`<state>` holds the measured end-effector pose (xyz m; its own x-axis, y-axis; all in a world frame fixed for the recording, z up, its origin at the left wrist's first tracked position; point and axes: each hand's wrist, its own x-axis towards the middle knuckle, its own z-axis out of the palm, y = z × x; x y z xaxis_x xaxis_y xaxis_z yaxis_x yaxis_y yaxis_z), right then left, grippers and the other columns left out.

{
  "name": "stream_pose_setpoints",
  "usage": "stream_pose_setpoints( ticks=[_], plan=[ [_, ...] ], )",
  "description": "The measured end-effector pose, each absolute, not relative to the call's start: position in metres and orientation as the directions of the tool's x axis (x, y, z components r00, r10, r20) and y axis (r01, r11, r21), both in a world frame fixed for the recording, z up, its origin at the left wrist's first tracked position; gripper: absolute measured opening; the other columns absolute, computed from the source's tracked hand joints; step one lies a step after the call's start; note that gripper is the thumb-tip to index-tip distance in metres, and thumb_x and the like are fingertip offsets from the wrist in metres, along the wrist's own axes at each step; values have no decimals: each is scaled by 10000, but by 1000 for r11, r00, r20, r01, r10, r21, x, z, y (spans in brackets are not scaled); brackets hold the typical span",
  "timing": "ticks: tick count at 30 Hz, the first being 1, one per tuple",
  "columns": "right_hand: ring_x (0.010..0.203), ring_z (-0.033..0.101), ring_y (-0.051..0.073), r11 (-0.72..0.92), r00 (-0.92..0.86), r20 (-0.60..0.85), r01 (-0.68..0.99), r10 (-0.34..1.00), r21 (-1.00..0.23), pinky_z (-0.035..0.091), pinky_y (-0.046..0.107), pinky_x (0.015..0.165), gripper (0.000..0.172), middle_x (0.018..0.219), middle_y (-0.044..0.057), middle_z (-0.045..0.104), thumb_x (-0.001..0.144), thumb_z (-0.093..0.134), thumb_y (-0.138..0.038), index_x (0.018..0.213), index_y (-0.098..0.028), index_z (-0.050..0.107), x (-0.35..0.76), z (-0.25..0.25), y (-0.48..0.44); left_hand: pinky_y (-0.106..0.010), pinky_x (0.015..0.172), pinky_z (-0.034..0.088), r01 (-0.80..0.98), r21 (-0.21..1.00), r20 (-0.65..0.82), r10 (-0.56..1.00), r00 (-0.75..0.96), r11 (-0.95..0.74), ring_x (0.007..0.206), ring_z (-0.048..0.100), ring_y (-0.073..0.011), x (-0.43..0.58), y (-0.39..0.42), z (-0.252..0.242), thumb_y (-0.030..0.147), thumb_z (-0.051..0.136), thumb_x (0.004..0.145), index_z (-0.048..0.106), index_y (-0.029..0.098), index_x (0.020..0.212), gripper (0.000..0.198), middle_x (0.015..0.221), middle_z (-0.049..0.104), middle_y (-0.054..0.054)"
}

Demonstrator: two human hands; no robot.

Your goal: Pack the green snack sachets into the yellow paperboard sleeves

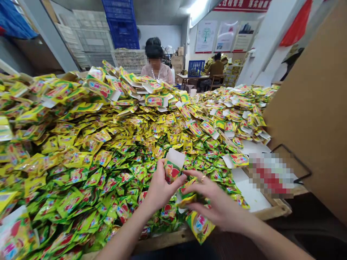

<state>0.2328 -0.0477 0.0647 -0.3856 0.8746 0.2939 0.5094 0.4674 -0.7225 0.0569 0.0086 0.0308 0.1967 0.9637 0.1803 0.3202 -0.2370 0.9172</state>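
Observation:
My left hand [159, 186] is closed around a small printed carton [173, 169], its white end flap raised and pointing away from me. Close beside it, my right hand [213, 200] has its fingers curled over a yellow-and-green packet [188, 198]; the fingers partly cover it. Below that hand a yellow sachet [200, 225] hangs over the table's front edge, and whether the fingers hold it I cannot tell. Green sachets [94, 180] lie in a deep heap under and left of both hands, with yellow sachets [103, 135] behind them.
Cartons with open flaps [155, 101] are piled at the back and right. A wooden table edge [162, 240] runs along the front. At right stands a big cardboard sheet [309, 108]. One person [154, 65] sits across the heap, another [217, 70] farther back. Blue crates [121, 34] are stacked behind.

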Motion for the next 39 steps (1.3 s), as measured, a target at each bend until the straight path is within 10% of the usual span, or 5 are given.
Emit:
stream_pose_setpoints(
  ticks=[8, 18, 28, 35, 39],
  plan=[
    [675, 630, 164, 266, -32, 267, 258, 963, -929, 506, 267, 607, 216, 753, 25, 693, 711, 701, -341, 873, -200, 680, 242, 93, -23, -296, 634, 493, 679, 425, 639, 730, 243, -598, 747, 654, -227, 50, -2, 21, 298, 647, 670, 456, 218, 1089, 468, 860, 654, -49],
    [656, 588, 143, 531, -414, 333, 649, 848, -545, 440, 244, 600, 122, 728, 12, 657, 719, 639, -163, 812, -215, 697, 235, 108, -8, -310, 632, 493, 734, 325, 637, 711, 296, -596, 754, 652, -238, 44, -3, 22, 275, 648, 670, 465, 195, 1093, 468, 880, 672, -72],
    [714, 609, 156, 564, -209, 539, 494, 816, -662, 479, 261, 625, 155, 794, 35, 659, 740, 652, -223, 892, -193, 658, 213, 120, -10, -302, 663, 522, 742, 388, 690, 706, 159, -546, 795, 656, -227, 43, -3, 22, 259, 618, 657, 419, 198, 1145, 530, 937, 658, -66],
    [769, 601, 164, 561, -462, 319, 659, 827, -500, 467, 269, 686, 255, 835, 45, 655, 714, 578, -90, 918, -197, 686, 216, 112, -2, -287, 596, 497, 774, 291, 729, 654, 201, -562, 703, 652, -202, 41, -4, 23, 280, 572, 751, 478, 182, 1087, 363, 850, 672, -51],
    [709, 579, 145, 388, -510, 56, 574, 858, -721, 454, 239, 599, 148, 780, 35, 634, 772, 604, -235, 874, -172, 690, 216, 116, 6, -288, 597, 490, 748, 257, 756, 609, 238, -611, 705, 655, -202, 41, -5, 23, 303, 571, 765, 490, 166, 1080, 352, 842, 680, -64]
  ],
)
